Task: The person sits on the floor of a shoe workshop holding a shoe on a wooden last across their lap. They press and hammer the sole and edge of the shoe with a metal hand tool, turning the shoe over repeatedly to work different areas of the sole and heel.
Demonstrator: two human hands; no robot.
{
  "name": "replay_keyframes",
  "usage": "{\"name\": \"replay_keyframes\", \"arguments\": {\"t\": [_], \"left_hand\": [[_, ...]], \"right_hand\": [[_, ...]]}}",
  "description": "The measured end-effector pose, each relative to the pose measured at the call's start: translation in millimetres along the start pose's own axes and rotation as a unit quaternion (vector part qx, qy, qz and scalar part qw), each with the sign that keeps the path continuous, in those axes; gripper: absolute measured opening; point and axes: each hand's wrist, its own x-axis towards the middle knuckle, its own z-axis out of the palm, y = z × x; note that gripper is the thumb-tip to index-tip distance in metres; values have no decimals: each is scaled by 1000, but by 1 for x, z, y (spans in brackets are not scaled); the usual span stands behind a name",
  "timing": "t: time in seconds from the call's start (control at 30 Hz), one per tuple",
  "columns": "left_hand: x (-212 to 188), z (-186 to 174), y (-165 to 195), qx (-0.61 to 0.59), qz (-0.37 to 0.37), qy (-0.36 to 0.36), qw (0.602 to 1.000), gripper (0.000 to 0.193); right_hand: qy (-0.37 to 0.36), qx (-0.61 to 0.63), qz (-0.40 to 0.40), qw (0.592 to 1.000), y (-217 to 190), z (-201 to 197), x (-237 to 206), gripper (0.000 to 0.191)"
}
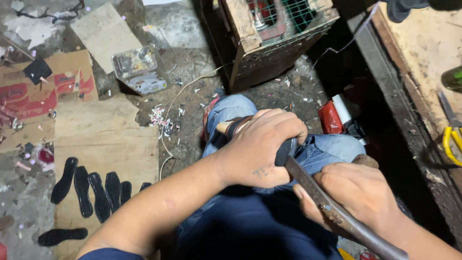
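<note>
My left hand [262, 151] is closed over a shoe last with a black upper [237, 127], pressed down on my knee in blue jeans [231, 108]. Only the tan tip and a black band of the shoe show past my fingers. My right hand [358, 195] grips a long rusty metal tool [332, 209], and the tool's tip meets the dark edge of the shoe under my left fingers. I sit low over a dirty floor.
Several black shoe soles [91, 190] lie on a wooden board [103, 139] at the left. Cardboard [45, 89] and a clear plastic box [137, 67] lie beyond. A wooden crate with green mesh [276, 33] stands ahead. A workbench [423, 53] with yellow-handled pliers [451, 142] runs along the right.
</note>
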Motion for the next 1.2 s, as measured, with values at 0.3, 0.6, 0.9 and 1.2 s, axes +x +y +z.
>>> {"name": "replay_keyframes", "arguments": {"t": [0.3,0.6,0.9,1.2], "left_hand": [[-4,-8,-2,-9,-11,-8,1000,44],[4,-16,-12,-28,-18,13,999,46],[2,-6,-6,15,-24,32,999,48],[-19,0,10,21,11,31,999,36]], "right_hand": [[-5,19,34,999,-1,-6,-5,15],[30,-71,-61,995,0,4,18,19],[-54,-21,-19,998,-2,-4,14,17],[-67,97,116,986,14,-8,-14,21]]}}
